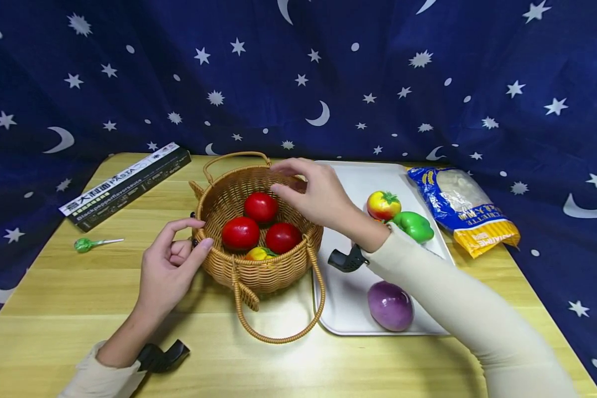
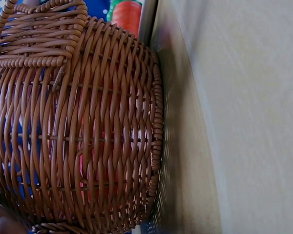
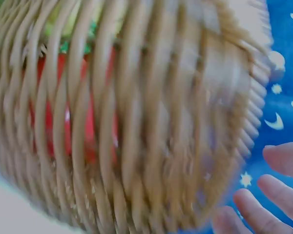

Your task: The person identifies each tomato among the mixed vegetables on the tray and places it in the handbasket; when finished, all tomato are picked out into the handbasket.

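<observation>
A wicker basket (image 1: 261,276) with two hoop handles stands at the middle of the table. Inside lie three glossy red oval fruits (image 1: 241,233) and, partly hidden by the near wall, a yellow fruit (image 1: 260,254). My left hand (image 1: 171,265) holds the basket's left side, thumb and index finger at the rim, the other fingers curled. Over the far right rim is my right hand (image 1: 310,185), its fingers extended towards the basket's inside with nothing in them. In the right wrist view, those fingers (image 3: 261,214) are spread beside the wicker wall.
A white tray (image 1: 338,315) at the right bears a red-yellow fruit (image 1: 383,205), a green pepper (image 1: 414,226) and a purple oval (image 1: 390,306). Beyond it lies a pasta bag (image 1: 465,204). On the left are a pasta box (image 1: 126,185) and a green lollipop (image 1: 84,245).
</observation>
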The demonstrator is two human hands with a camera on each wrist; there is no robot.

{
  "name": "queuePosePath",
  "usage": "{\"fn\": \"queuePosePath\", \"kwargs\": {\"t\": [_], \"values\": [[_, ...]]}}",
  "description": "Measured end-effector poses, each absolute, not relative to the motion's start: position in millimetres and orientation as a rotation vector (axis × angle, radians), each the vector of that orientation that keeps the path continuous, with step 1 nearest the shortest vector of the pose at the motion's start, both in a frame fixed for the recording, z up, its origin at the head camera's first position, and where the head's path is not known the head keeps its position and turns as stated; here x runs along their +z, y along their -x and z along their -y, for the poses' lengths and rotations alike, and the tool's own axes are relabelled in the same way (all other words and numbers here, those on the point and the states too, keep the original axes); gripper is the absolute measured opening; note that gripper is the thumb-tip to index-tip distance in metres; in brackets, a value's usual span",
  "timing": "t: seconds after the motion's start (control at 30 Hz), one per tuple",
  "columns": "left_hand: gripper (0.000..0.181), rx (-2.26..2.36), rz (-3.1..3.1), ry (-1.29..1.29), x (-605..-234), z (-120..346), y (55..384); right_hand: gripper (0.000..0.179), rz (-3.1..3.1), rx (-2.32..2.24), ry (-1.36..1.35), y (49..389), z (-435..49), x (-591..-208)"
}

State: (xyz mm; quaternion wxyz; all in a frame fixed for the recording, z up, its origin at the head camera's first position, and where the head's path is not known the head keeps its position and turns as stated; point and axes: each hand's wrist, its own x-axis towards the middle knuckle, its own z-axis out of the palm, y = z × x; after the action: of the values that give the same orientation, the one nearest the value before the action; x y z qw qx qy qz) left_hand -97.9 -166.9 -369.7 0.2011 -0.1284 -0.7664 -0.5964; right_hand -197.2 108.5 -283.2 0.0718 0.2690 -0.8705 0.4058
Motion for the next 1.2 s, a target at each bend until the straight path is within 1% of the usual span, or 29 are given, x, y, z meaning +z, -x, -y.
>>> {"fn": "queuePosePath", "kwargs": {"t": [0.13,0.43,0.73,0.87,1.2], "values": [[0.037,-1.675,2.132,0.365,-370.2,166.7,98.0,0.034,2.592,1.336,-0.738,193.9,-133.1,-271.1],[0.036,-1.684,2.119,0.376,-368.6,166.3,98.7,0.040,2.786,1.212,-0.555,191.9,-193.2,-265.4],[0.037,-1.686,2.123,0.377,-370.7,166.9,98.6,0.039,2.967,1.079,-0.471,207.4,-249.5,-283.0],[0.037,-1.686,2.123,0.378,-371.4,166.6,98.6,0.042,3.042,1.031,-0.425,216.9,-271.8,-292.9],[0.036,-1.692,2.118,0.373,-369.7,166.3,97.8,0.052,3.174,0.943,-0.319,222.4,-302.5,-307.8]]}}
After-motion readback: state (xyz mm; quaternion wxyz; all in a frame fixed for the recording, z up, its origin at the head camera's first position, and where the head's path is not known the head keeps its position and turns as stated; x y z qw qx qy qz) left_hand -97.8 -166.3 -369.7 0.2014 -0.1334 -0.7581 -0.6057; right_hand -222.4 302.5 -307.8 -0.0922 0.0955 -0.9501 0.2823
